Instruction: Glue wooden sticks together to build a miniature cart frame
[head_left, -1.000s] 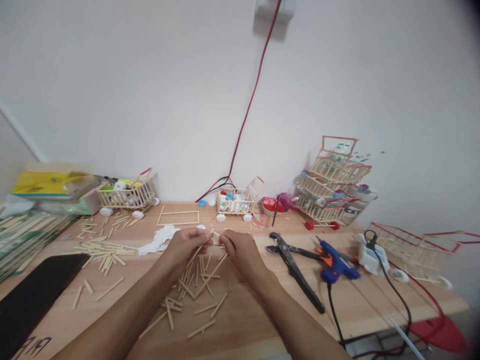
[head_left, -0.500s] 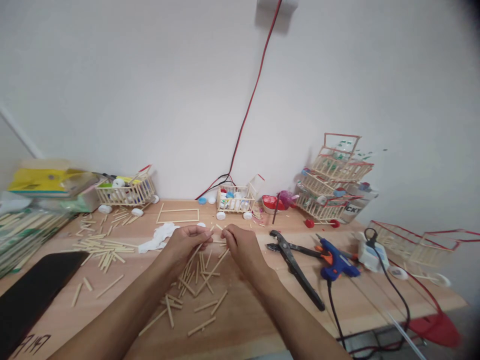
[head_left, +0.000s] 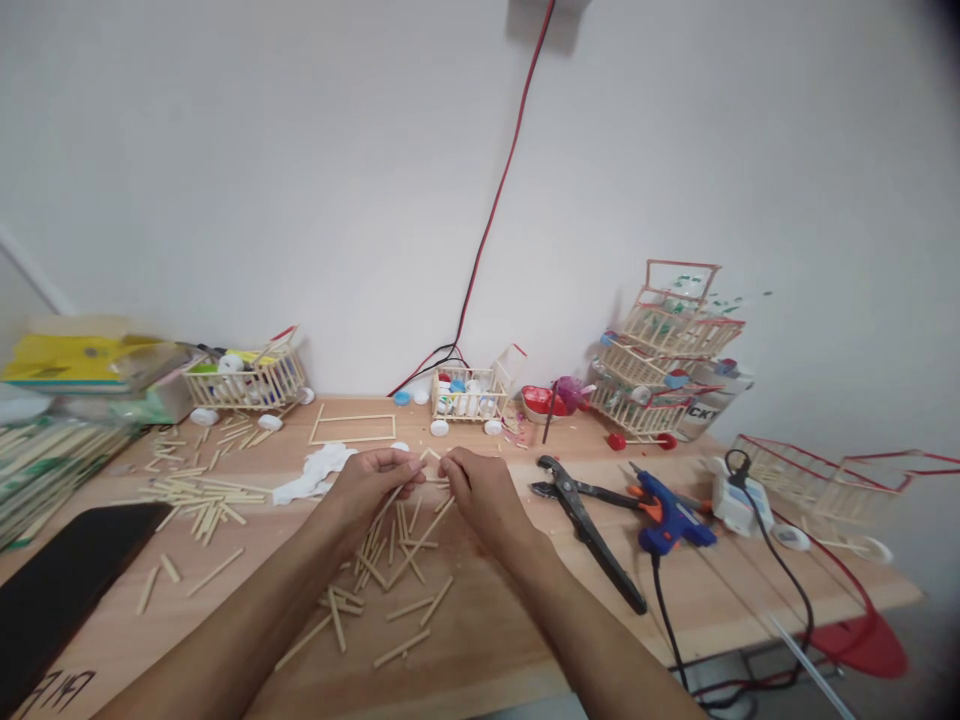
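Observation:
My left hand [head_left: 381, 482] pinches a thin wooden stick [head_left: 387, 502] between thumb and fingers, above the table's middle. Close beside it, my right hand [head_left: 480, 490] is closed on another wooden stick [head_left: 444, 505] that slants down to the left. Between the fingertips the upper stick ends come together in a small peak. Below both hands lie several loose cut sticks [head_left: 411, 607]. A wooden stick frame [head_left: 352, 441] lies flat beyond the left hand, near crumpled white tissue [head_left: 319, 472].
Black-handled pliers [head_left: 592, 535] and a blue glue gun [head_left: 670, 520] lie at right, with trailing cables. Small stick carts [head_left: 469, 395] line the wall, several of them stacked [head_left: 660, 350] at right. A black slab [head_left: 75, 590] and more sticks [head_left: 206, 495] are at left.
The stick ends between my fingertips were slightly apart and now meet in a peak. Both hands otherwise stay nearly in place; the view has shifted slightly.

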